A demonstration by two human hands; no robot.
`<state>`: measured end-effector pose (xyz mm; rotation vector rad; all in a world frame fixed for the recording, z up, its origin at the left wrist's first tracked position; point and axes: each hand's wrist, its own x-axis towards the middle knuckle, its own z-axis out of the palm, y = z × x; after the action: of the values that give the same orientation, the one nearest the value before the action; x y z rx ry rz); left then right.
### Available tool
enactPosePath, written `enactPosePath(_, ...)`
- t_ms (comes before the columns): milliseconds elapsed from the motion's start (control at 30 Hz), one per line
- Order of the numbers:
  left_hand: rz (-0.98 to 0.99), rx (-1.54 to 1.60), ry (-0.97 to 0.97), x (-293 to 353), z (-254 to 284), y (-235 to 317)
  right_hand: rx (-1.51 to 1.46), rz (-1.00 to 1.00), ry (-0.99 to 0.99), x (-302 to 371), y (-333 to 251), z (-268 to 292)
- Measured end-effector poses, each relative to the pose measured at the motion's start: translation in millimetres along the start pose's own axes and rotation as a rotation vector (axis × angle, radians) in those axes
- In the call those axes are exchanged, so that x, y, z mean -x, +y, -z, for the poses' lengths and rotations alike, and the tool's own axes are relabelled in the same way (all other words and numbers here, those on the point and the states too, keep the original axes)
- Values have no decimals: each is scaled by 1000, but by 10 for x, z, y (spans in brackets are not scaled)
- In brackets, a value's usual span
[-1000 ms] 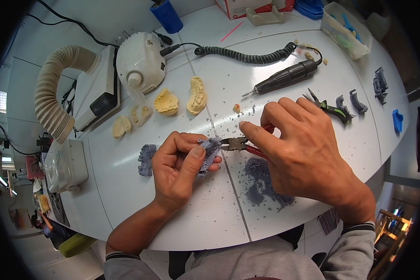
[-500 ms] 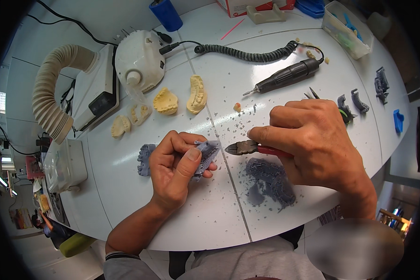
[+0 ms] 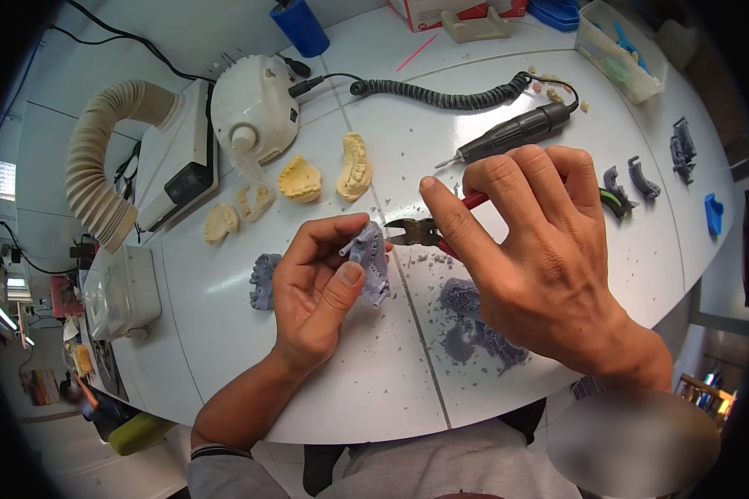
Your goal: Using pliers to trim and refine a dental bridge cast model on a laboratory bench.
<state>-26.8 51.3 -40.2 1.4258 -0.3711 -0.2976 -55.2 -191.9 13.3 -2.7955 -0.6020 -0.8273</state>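
My left hand (image 3: pixel 319 291) grips a grey-purple dental model (image 3: pixel 368 259) between thumb and fingers, tilted above the white table. In my right hand (image 3: pixel 537 258) is a pair of red-handled cutting pliers (image 3: pixel 414 232), with its jaws apart and close to the model's right edge. My right index finger stretches out above the tool, and part of the handles is hidden by the hand. Under the right hand lies a heap of grey scraps (image 3: pixel 483 328). Another grey dental model (image 3: pixel 264 281) rests just left of my left hand.
Yellow plaster models (image 3: pixel 300 179) line the table beyond my left hand. A black rotary handpiece (image 3: pixel 516 135) lies at the far right, its coiled cord running to a white control unit (image 3: pixel 254 108). Further right are grey model pieces (image 3: pixel 643 179) and green-handled pliers (image 3: pixel 614 203). Grey crumbs dot the table.
The pliers' jaws have opened and moved closer to the model. My right hand has spread its fingers and shifted up. The left hand has turned the model more upright.
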Motion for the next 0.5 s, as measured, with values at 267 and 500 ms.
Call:
enactPosePath(267,-12,6,46,42,52,-67,35,28,8,36,-32,-24)
enactPosePath(500,-88,83,-26,8,3,-67,40,24,-28,43,-69,-28)
